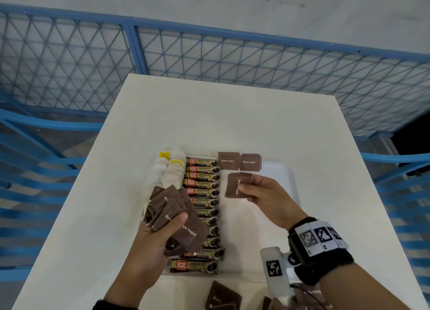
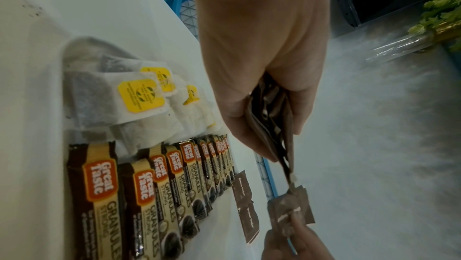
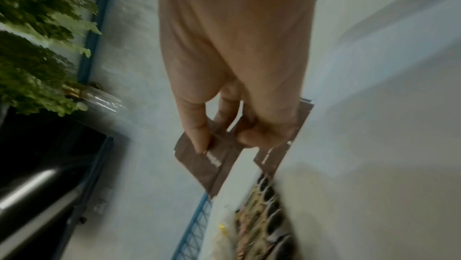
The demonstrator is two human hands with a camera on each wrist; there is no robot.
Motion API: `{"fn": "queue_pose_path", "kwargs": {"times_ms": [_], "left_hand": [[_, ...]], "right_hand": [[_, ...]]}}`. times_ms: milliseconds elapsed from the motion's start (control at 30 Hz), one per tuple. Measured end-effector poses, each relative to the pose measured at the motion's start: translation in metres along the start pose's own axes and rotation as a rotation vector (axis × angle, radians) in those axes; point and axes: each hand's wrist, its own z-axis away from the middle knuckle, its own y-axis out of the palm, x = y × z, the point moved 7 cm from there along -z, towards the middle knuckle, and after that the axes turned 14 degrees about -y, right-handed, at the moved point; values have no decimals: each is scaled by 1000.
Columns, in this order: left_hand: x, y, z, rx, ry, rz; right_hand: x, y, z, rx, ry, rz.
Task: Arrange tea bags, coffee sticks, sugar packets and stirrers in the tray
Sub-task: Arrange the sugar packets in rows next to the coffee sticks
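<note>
At the left of the white tray [image 1: 285,170], the tea bags [image 1: 168,172] lie in a loose heap with their yellow tags up, and just beside them on the right runs a long column of coffee sticks [image 1: 203,193], each stick lying crosswise so the column stretches from the far edge toward the person. Over the near part of that column hovers the left hand [image 1: 153,242], thumb and fingers curled round a fanned stack of brown sugar packets [image 1: 176,219], serving as the supply. Right of the coffee column, two placed sugar packets [image 1: 239,161] lie flat side by side at the far edge of the tray, printed side up, starting a row. Just nearer than that pair, the right hand [image 1: 267,198] pinches a small bunch of sugar packets [image 1: 237,185] between thumb and fingers, raised a little above the tray floor as far as I can tell. The bare strip of tray sits directly below and nearer than this hand, so the right hand looks far better placed to lay the next packet; the left would have to cross the coffee sticks. More brown packets lie on the table [image 1: 232,114] at the near edge. No stirrers can be made out.
</note>
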Motion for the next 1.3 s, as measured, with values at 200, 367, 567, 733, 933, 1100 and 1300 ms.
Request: {"fn": "queue_pose_path", "kwargs": {"times_ms": [200,367,567,733,933,1100,1300], "left_hand": [[0,-6,2,-2,19,12],[3,-10,0,-23,12,-6],[2,-8,0,-2,14,-13],[3,-14,0,-13,11,-6],[6,-16,-2,-21,-4,-4],[6,-14,-3,-12,-9,-5],[6,-16,-3,-24,-16,-2]], "right_hand": [[-14,-29,-27,-75,-27,363],[-13,-29,-50,-80,-102,723],[-6,-26,-72,-98,-143,824],[-2,-28,-78,-96,-189,862],[-2,-30,-80,-13,-169,911],[-3,-25,-87,-43,-175,910],[-7,-25,-91,-172,-185,827]]}}
